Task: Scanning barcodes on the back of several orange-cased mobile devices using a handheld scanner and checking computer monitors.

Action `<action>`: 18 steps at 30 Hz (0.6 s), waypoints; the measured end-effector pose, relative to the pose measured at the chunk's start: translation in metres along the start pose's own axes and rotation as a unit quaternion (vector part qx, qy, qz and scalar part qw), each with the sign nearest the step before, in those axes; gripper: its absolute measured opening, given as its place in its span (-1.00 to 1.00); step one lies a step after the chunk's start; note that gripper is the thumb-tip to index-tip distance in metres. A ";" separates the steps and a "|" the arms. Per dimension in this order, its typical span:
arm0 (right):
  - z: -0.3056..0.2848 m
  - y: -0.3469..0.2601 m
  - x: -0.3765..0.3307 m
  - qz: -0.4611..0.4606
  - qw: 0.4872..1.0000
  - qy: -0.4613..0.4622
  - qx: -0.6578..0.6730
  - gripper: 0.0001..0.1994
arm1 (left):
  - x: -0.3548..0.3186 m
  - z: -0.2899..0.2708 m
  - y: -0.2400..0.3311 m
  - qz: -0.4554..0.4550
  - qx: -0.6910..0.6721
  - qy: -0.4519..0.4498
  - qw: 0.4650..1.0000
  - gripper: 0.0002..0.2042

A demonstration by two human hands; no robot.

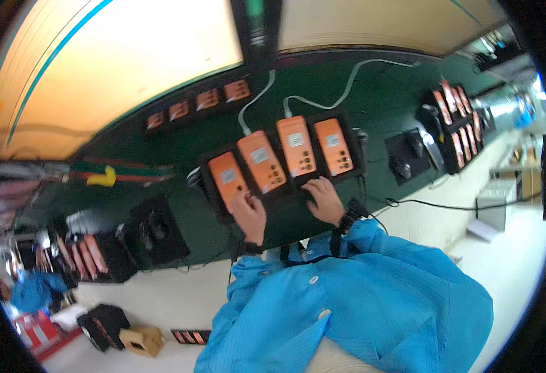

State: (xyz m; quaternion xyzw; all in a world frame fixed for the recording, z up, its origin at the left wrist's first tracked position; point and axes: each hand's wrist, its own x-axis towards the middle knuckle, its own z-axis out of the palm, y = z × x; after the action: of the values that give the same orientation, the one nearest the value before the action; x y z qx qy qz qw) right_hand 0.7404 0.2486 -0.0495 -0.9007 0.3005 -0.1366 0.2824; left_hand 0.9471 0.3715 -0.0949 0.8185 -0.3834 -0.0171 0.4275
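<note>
Four orange phones lie back up in a row on a dark tray. The leftmost phone has my left hand at its lower end, fingertips touching it and the thumb apart. Beside it, the second phone and the third phone each have a white cable at the top end. The rightmost phone shows no cable. My right hand rests at the tray's near edge below the third phone, its fingers apart and holding nothing. Pale labels and dark round lenses show on the phones' backs.
Behind the tray stands a row of smaller-looking orange phones below a bright screen. White cables cross the green table. Computer mice and a rack of phones are on the right; more phones lie left.
</note>
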 end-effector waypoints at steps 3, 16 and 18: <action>-0.002 -0.001 0.004 0.023 0.999 -0.042 0.004 -0.47 | 0.023 -0.008 0.010 -0.148 -0.199 -0.003 0.969 -0.83; -0.006 -0.001 0.008 0.057 0.996 -0.070 0.015 -0.51 | 0.313 0.114 -0.142 0.023 0.247 -0.257 0.934 -0.59; -0.007 0.000 0.006 0.061 0.996 -0.056 0.025 -0.51 | 0.322 0.134 -0.137 0.004 0.271 -0.304 0.913 -0.60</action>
State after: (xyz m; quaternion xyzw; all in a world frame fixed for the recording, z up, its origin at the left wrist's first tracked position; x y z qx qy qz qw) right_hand 0.7421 0.2417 -0.0430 -0.8798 0.3349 -0.0759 0.3286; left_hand 1.2109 0.1195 -0.1812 0.8568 -0.4877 -0.1589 0.0520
